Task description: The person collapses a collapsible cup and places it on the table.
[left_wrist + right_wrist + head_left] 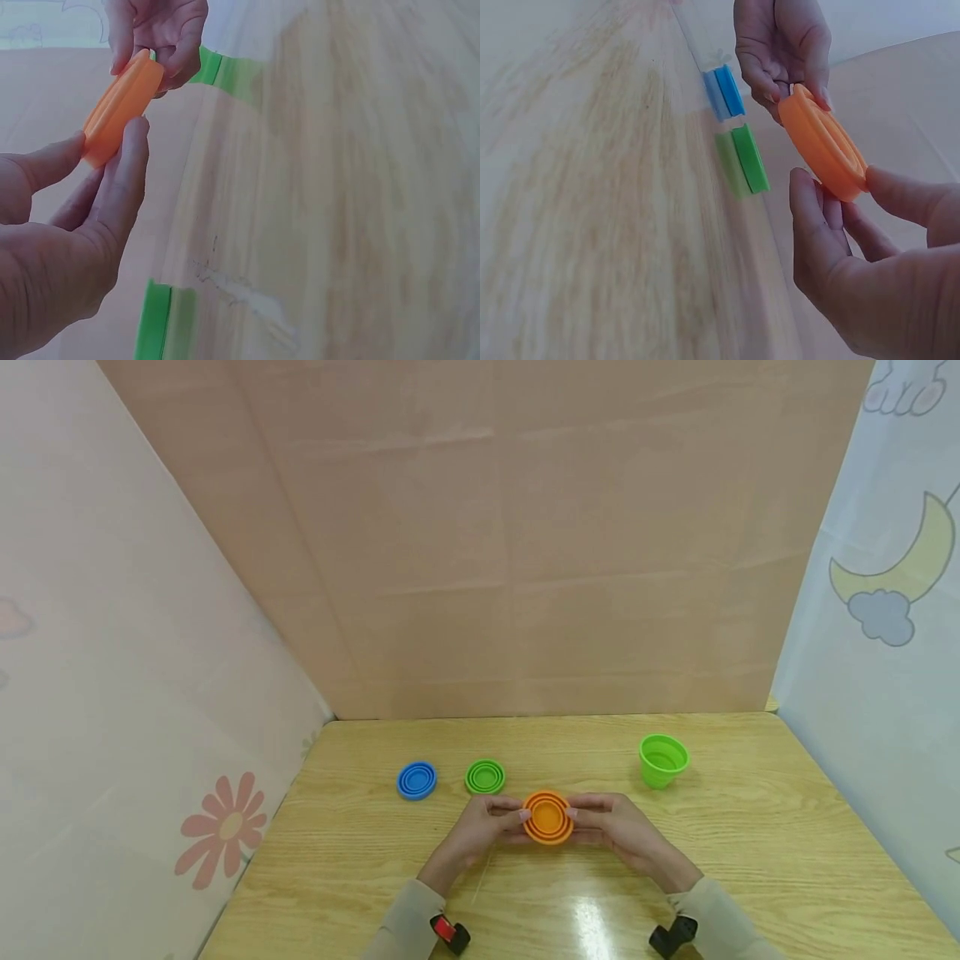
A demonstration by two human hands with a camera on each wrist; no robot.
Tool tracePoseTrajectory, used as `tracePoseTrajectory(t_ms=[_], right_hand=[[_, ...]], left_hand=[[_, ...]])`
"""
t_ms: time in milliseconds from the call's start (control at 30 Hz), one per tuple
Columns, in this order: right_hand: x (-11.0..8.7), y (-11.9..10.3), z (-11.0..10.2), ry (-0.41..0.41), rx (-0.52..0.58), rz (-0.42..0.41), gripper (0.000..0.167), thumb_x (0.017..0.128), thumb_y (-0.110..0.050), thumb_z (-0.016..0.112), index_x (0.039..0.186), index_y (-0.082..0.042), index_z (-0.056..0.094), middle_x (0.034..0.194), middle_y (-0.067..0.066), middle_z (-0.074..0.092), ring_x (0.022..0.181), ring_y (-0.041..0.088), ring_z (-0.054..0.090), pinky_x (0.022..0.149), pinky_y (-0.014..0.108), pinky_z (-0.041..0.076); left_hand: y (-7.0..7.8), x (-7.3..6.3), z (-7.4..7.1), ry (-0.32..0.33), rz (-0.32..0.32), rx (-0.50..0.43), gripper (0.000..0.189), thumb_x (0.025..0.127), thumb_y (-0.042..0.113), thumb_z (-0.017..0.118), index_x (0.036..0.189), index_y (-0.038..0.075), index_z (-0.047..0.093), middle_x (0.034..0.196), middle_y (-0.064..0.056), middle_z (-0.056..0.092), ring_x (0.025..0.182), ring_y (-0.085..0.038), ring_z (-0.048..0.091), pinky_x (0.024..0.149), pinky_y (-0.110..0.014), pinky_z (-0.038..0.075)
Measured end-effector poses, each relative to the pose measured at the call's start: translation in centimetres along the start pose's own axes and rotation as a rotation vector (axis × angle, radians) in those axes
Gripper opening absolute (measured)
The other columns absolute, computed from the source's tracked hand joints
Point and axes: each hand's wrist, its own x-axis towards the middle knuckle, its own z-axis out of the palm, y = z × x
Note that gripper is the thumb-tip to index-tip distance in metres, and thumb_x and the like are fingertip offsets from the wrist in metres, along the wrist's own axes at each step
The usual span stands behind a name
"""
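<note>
Between both hands, raised off the table, is an orange collapsible cup, folded flat into a disc of concentric rings. My left hand pinches its left edge, thumb on the near face and fingers behind. On the opposite edge my right hand pinches it the same way. In the left wrist view the orange cup is tilted, its thin side showing. A flat green collapsible cup lies just beyond the left hand, and a flat blue one sits to its left.
A green cup, expanded to full height, stands at the back right of the wooden table. A brown panel rises behind the table's far edge. Patterned white walls flank both sides.
</note>
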Motion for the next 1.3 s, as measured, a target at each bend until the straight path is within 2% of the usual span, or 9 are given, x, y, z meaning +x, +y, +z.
tracePoseTrajectory(t_ms=[167,433,567,700,1000,1133,1300], right_hand=[[0.0,0.1,-0.1,-0.002,0.026,0.019,0.047,0.104,-0.014,0.066,0.141,0.014,0.056,0.127,0.010,0.074,0.110,0.020,0.076,0.099,0.038,0.064],[-0.2,0.2,-0.5,0.009,0.070,0.059,0.053,0.105,-0.011,0.064,0.144,0.021,0.047,0.127,0.015,0.071,0.111,0.020,0.075,0.100,0.037,0.063],[-0.1,0.3,-0.9,0.030,0.071,0.077,0.054,0.105,-0.011,0.064,0.144,0.022,0.046,0.130,0.017,0.068,0.112,0.021,0.074,0.101,0.038,0.063],[0.4,0.4,-1.4,0.065,0.045,0.075,0.052,0.105,-0.011,0.064,0.142,0.021,0.049,0.129,0.017,0.068,0.111,0.021,0.074,0.100,0.038,0.063],[2.0,0.5,-3.3,0.103,0.036,0.063,0.044,0.106,-0.010,0.062,0.137,0.020,0.055,0.120,0.009,0.072,0.105,0.017,0.075,0.097,0.035,0.065],[2.8,0.2,-4.1,0.150,0.006,0.067,0.049,0.106,-0.010,0.062,0.141,0.021,0.051,0.123,0.013,0.072,0.104,0.017,0.076,0.096,0.035,0.065],[3.7,-0.2,-4.5,0.188,-0.054,0.070,0.048,0.107,-0.010,0.060,0.142,0.021,0.050,0.134,0.024,0.068,0.107,0.017,0.075,0.097,0.034,0.065]], left_hand=[[-0.1,0.2,0.1,0.013,-0.048,-0.011,0.028,0.099,0.014,0.073,0.121,-0.004,0.074,0.107,-0.013,0.079,0.092,-0.023,0.080,0.083,-0.038,0.068],[-0.4,0.7,0.4,0.052,-0.064,-0.047,0.025,0.100,0.011,0.071,0.118,-0.006,0.075,0.103,-0.014,0.078,0.086,-0.022,0.080,0.083,-0.040,0.068],[-0.4,1.2,0.7,0.077,-0.068,-0.043,0.023,0.100,0.011,0.072,0.115,-0.006,0.076,0.105,-0.017,0.078,0.088,-0.026,0.081,0.083,-0.039,0.068],[-0.4,2.2,0.8,0.093,-0.076,-0.026,0.022,0.100,0.011,0.072,0.115,-0.004,0.076,0.106,-0.019,0.078,0.090,-0.029,0.081,0.082,-0.039,0.068],[0.4,4.8,1.2,0.101,-0.101,-0.013,0.022,0.100,0.008,0.071,0.116,-0.006,0.075,0.102,-0.020,0.078,0.083,-0.023,0.080,0.083,-0.039,0.068],[0.6,6.1,1.3,0.101,-0.103,-0.008,0.022,0.100,0.008,0.071,0.116,-0.007,0.075,0.101,-0.020,0.078,0.081,-0.022,0.079,0.083,-0.038,0.068],[0.4,7.5,1.2,0.122,-0.109,0.003,0.020,0.100,0.008,0.071,0.114,-0.005,0.077,0.102,-0.020,0.077,0.081,-0.023,0.079,0.081,-0.038,0.069]])
